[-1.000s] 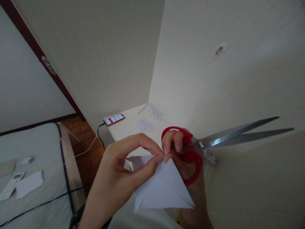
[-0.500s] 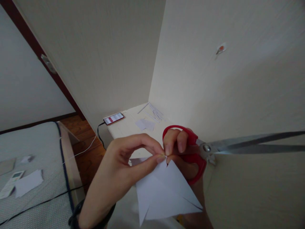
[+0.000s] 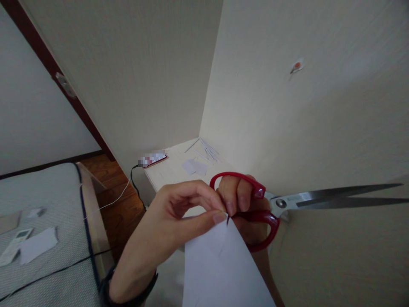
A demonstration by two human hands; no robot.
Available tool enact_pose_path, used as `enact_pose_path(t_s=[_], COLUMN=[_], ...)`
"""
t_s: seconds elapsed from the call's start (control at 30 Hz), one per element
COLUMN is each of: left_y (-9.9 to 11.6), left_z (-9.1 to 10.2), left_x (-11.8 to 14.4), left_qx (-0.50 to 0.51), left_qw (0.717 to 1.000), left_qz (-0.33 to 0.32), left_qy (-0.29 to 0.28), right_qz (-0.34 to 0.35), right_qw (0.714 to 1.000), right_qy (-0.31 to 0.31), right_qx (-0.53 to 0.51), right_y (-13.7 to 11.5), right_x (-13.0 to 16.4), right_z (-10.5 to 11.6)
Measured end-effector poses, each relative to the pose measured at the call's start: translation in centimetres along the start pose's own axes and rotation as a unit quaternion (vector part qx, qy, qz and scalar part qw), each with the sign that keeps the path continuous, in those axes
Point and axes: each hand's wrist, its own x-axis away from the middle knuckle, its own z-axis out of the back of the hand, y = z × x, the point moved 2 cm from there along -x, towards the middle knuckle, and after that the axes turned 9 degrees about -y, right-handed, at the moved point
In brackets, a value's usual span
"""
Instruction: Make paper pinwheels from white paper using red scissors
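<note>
A piece of white paper (image 3: 220,268) with a slit near its top edge hangs below both hands. My left hand (image 3: 182,217) is closed, its thumb and fingers pinching that top edge. Beside it, my right hand (image 3: 239,200) has its fingers through the red handles of a pair of scissors (image 3: 280,204), whose slightly parted blades point right, away from the paper. The right fingertips meet the left ones at the slit; whether they also grip the paper is hard to make out.
Behind the hands, a white tabletop (image 3: 169,170) in the wall corner bears thin paper strips (image 3: 207,150), paper scraps (image 3: 194,166) and a phone (image 3: 153,159) on a cable. On the left, a mattress (image 3: 64,204) holds a white remote (image 3: 15,247) and more paper (image 3: 38,246).
The paper has swung so its lower part now drops past the bottom of the view. Both hands are slightly further right, and the scissors have turned a little, their tips now partly showing.
</note>
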Motion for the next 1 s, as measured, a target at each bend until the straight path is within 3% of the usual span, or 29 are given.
enact_pose_path(t_s=[0.3,0.47,0.6,0.83,1.0], left_y=[0.4,1.1,1.8,2.2,1.5], left_z=[-0.1,-0.1,-0.3,-0.2,0.3], left_x=[-0.1,0.3,0.5,1.0,0.9], left_qx=[-0.032,-0.179,-0.264,-0.307,-0.272], left_qw=[0.999,0.982,0.961,0.948,0.960], left_qz=[-0.010,-0.022,-0.065,-0.075,-0.039], left_qy=[0.001,0.051,0.051,0.042,0.048], right_qz=[-0.007,-0.042,-0.074,-0.092,-0.131], right_qw=[0.999,0.998,0.996,0.993,0.986], right_qy=[0.035,0.051,0.052,0.072,0.102], right_qx=[0.016,0.020,-0.010,-0.018,0.019], right_y=[0.2,-0.2,-0.2,-0.1,-0.4], right_x=[0.2,0.1,0.1,0.2,0.5], right_z=[-0.5,-0.6,-0.5,-0.6,-0.4])
